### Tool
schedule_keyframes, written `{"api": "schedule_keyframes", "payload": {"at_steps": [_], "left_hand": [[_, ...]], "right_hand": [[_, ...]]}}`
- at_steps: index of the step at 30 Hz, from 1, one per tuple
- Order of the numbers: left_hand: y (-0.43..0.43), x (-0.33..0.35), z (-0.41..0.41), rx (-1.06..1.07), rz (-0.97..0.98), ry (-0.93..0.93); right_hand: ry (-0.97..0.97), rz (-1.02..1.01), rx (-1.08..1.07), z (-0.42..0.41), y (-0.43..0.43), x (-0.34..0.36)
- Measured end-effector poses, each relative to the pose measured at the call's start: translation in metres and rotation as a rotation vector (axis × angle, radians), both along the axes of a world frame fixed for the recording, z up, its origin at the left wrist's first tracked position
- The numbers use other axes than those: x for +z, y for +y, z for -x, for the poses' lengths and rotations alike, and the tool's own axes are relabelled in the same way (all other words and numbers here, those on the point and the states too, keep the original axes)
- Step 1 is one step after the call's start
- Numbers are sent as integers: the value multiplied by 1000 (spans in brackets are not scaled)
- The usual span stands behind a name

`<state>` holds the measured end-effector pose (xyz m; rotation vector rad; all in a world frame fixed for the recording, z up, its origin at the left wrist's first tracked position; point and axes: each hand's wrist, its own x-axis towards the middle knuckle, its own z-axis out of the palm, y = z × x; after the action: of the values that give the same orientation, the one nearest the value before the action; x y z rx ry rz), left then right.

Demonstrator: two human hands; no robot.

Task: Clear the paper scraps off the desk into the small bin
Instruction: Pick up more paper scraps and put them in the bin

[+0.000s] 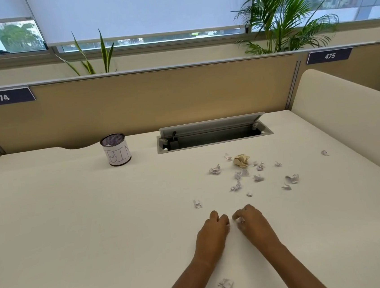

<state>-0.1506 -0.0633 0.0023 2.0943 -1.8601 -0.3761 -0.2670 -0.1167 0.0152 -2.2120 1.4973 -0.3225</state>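
Note:
The small bin (115, 149), a mesh cup with a paper label reading BIN, stands far left on the cream desk (75, 226). Several crumpled white paper scraps (237, 175) lie scattered right of centre, with a tan crumpled ball (241, 160) among them. One scrap (197, 203) lies just beyond my hands and another (226, 284) between my forearms. My left hand (213, 231) rests curled on the desk, a bit of white showing at its fingertips. My right hand (251, 223) pinches a small white scrap (240, 220) against the desk.
An open cable tray (214, 135) with a raised lid is set into the desk behind the scraps. A tan partition (156, 100) closes the back, and a cream side panel (345, 115) rises on the right. Plants stand behind the partition.

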Motion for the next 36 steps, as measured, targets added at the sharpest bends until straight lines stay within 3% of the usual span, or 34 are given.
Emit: {"api": "schedule_keyframes", "payload": {"at_steps": [3,7,9,13,16,22,27,30,36], "left_hand": [[-4,2,-11,79,34,195],[-10,20,-29,259,111,682],[-14,31,-36,391,78,1018],[-19,42,-52,545,-43,1734],[-21,43,-64,613,-66,2062],[-22,39,-89,746,-74,2103],[-17,32,-105,789,-42,1981],[-16,28,-111,814,-5,1947],[-10,25,-122,842,24,1957]], "right_hand": [[-110,-24,-49,-5,-1,1],[-417,-64,-93,-20,1,14],[-526,-65,-75,-34,2,22],[-559,-39,32,-63,4,38],[-500,-37,110,-80,0,44],[-488,11,69,-91,-17,43],[68,-234,367,-82,-27,30],[257,-226,416,-81,-26,22],[139,-18,311,-97,-22,9]]}}
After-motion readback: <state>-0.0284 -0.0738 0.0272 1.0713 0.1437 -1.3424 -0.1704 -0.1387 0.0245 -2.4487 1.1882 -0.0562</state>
